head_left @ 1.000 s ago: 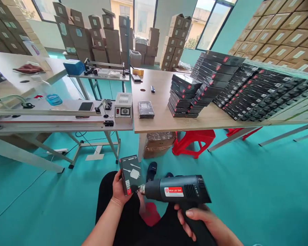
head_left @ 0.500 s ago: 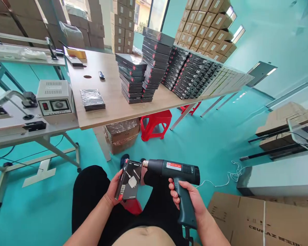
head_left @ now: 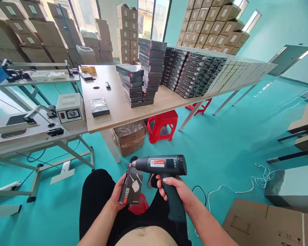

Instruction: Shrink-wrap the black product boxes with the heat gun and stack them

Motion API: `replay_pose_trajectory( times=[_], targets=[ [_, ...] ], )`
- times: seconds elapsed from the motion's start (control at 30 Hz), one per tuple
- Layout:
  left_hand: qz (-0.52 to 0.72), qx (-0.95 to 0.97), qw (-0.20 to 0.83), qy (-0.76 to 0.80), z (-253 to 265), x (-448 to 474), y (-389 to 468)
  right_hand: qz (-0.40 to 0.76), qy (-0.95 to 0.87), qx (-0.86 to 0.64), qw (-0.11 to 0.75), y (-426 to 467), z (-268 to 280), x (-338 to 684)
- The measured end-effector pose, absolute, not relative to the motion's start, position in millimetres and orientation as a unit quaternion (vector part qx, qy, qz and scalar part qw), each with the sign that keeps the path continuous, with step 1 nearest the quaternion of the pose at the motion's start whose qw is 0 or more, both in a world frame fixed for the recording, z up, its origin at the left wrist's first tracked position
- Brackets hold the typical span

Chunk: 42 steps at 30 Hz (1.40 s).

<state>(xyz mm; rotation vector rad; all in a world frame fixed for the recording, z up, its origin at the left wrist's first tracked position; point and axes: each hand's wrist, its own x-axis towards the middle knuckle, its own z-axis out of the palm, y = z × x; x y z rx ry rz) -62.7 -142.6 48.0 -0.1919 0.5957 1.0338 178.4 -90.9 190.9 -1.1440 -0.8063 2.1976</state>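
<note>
My left hand point(head_left: 117, 192) grips a small black box point(head_left: 133, 187) by its left edge; a white charger and cable are printed on its front. In my right hand point(head_left: 173, 188) is a dark green heat gun point(head_left: 159, 165), held by its handle with the fingers wrapped round. Its metal nozzle points left and lies over the box's upper edge; whether the two touch I cannot tell. A red stool point(head_left: 139, 205) shows in part below the box.
Ahead, a wooden table point(head_left: 118, 116) bears stacks of black boxes point(head_left: 151, 65) and one film-wrapped box point(head_left: 99, 106). A sealing machine point(head_left: 70, 112) stands left. A red stool point(head_left: 163, 124) and an open carton point(head_left: 129, 136) sit beneath. White cable point(head_left: 227, 189) runs over the floor at right.
The heat gun has moved left relative to the box, so its nozzle now overlaps the box's top. My view has turned a little left and up. Both holds are unchanged.
</note>
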Motion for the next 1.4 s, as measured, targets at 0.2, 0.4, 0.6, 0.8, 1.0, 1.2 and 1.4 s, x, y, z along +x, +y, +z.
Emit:
replay_pose_trajectory(
  times=[0.2,0.4,0.6,0.8,1.0,1.2,1.4],
  targets=[
    [0.479,-0.097,0.824,0.286,34.4,-64.9,-143.8,0.796,-0.43,-0.41,0.11,-74.4,202.8,172.2],
    [0.485,-0.109,0.82,0.284,24.0,-73.0,-138.9,0.765,-0.461,-0.434,0.121,-67.1,199.8,156.1],
    [0.514,-0.125,0.805,0.268,14.2,-76.2,-136.4,0.765,-0.486,-0.415,0.077,-73.8,197.0,153.6],
    [0.521,-0.128,0.802,0.263,14.3,-78.5,-136.4,0.765,-0.498,-0.407,0.014,-70.0,206.2,161.0],
    [0.518,-0.12,0.802,0.27,10.7,-76.3,-135.5,0.771,-0.486,-0.408,0.046,-68.0,211.4,149.6],
    [0.502,-0.119,0.807,0.287,11.7,-78.1,-137.1,0.766,-0.443,-0.441,0.151,-49.6,192.5,127.3],
    [0.515,-0.116,0.795,0.298,9.9,-79.6,-137.3,0.731,-0.414,-0.51,0.185,-35.5,174.2,160.4]
  ],
)
